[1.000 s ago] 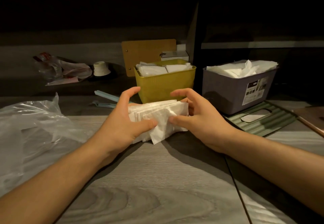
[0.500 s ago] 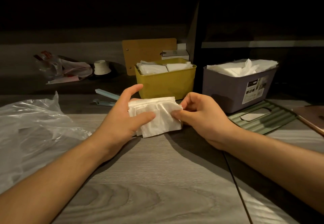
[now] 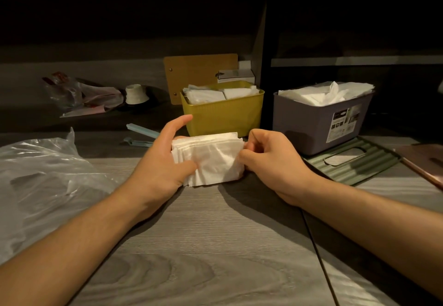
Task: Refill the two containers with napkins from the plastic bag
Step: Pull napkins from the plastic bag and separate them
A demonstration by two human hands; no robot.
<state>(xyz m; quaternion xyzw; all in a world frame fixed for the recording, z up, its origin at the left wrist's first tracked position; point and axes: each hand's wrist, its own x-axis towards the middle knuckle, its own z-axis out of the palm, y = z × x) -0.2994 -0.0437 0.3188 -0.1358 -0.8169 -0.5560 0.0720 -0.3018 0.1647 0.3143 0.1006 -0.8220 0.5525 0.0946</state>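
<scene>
A stack of white napkins [image 3: 211,159] stands on edge on the wooden table, just in front of the yellow container [image 3: 223,114]. My left hand [image 3: 163,161] grips the stack's left end, thumb across the front. My right hand [image 3: 271,159] pinches its right end with curled fingers. The yellow container holds folded napkins near its rim. To the right, the grey-purple container [image 3: 318,123] is heaped with white napkins above its rim. The clear plastic bag [image 3: 43,181] lies crumpled at the left.
A green ribbed lid [image 3: 350,164] with a slot lies in front of the grey-purple container. Light blue clips [image 3: 141,134] lie left of the yellow container. A wooden board [image 3: 199,73], a small white cup [image 3: 135,93] and crumpled wrapping [image 3: 79,94] sit at the back.
Both hands have lowered the napkin stack onto the table and squared it up. My right hand's fingers have curled in at the stack's right end.
</scene>
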